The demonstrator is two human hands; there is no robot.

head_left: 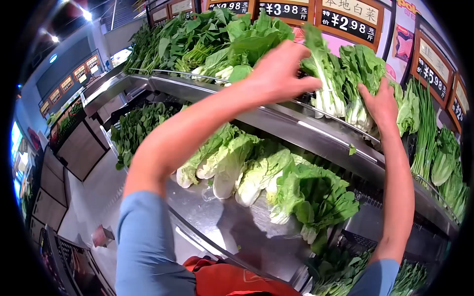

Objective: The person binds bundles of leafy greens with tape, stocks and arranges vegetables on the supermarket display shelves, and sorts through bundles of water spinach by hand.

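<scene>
On the upper shelf, my left hand [284, 74] reaches to the left side of a bunch of leafy greens with white stems [323, 81]. Its thumb and fingers are apart, with the thumb near the stems. My right hand [382, 103] is at the right side of a second leafy bunch [363, 74], thumb and fingers spread around its edge. The two bunches stand side by side, stems down, behind a thin metal rail. More broad green leaves [259, 42] lie to the left of my left hand, and another leafy bunch [407, 108] stands to the right of my right hand.
Pale cabbages [229, 170] and darker greens [326, 197] line the lower metal shelf [197, 202]. The upper shelf's steel edge [316, 130] runs beneath my forearms. Price signs [348, 22] stand behind the greens. Long chives [424, 133] are at the right.
</scene>
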